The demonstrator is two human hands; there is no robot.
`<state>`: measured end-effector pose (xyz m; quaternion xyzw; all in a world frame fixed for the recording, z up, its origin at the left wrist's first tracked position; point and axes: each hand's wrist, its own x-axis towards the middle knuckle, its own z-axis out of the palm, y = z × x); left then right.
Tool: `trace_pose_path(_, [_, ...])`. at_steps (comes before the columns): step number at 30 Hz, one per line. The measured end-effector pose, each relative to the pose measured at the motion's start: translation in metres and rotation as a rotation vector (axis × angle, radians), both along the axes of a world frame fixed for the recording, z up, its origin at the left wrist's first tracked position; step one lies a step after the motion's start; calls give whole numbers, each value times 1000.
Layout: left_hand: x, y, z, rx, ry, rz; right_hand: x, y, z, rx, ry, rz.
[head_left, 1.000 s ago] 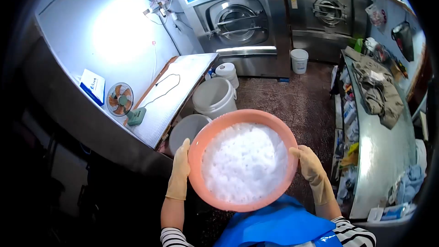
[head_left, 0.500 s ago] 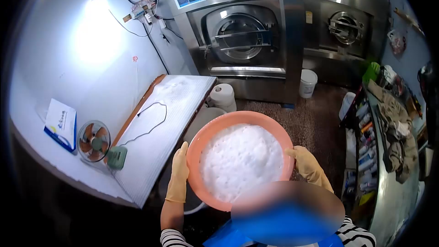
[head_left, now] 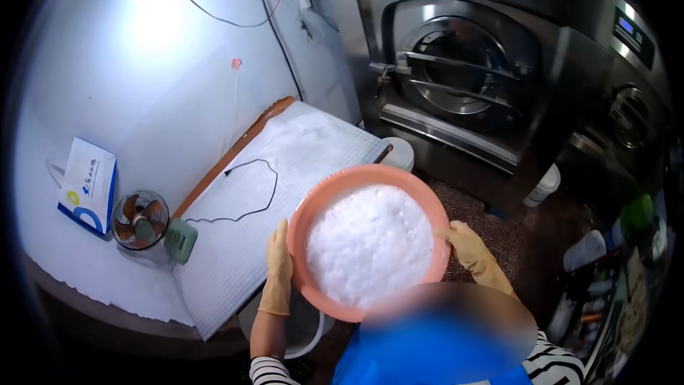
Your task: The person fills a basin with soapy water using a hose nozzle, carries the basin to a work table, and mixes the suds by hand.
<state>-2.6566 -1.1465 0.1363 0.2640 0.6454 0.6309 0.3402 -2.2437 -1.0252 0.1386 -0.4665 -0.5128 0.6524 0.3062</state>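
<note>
A round orange-pink basin (head_left: 303, 281) full of white foam (head_left: 370, 242) is held level in front of my body. My left hand (head_left: 278, 267), in a pale yellow rubber glove, grips its left rim. On the right rim, my right hand (head_left: 472, 249), gloved the same way, holds with its thumb over the edge. A blue apron (head_left: 406, 349), partly blurred, lies just below the basin. Beyond the left rim is a table with a white checked cover (head_left: 235, 242), and a dark cable (head_left: 274, 185) rests on it.
A small fan (head_left: 141, 219) and a white-blue box (head_left: 89, 185) stand at the left. Ahead is a large steel washing machine (head_left: 456, 64). White buckets (head_left: 397, 153) stand beside the table, and another bucket (head_left: 299, 328) is below my left arm. Crowded shelves (head_left: 591, 306) are at the right.
The view has turned left and come nearer to the covered table and the large machine. Both hands still hold the basin, which has passed over the floor toward the table.
</note>
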Motion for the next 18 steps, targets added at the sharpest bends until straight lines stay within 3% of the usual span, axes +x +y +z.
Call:
trace_pose_path(5, [-6, 53, 18, 50, 0, 139, -32, 69, -27, -91, 62, 5])
trace_pose_path(8, [-24, 81, 25, 101, -15, -47, -37, 64, -59, -107, 141, -76])
trace_pose_path(11, [-30, 129, 33, 136, -53, -253, -36, 40, -55, -135, -122, -222])
trace_pose_path(13, [3, 157, 54, 29, 78, -338, -20, 23, -38, -157, -328, -272])
trace_pose_path(18, [86, 239, 47, -144, 183, -599, 40, -25, -28, -244, -168, -555])
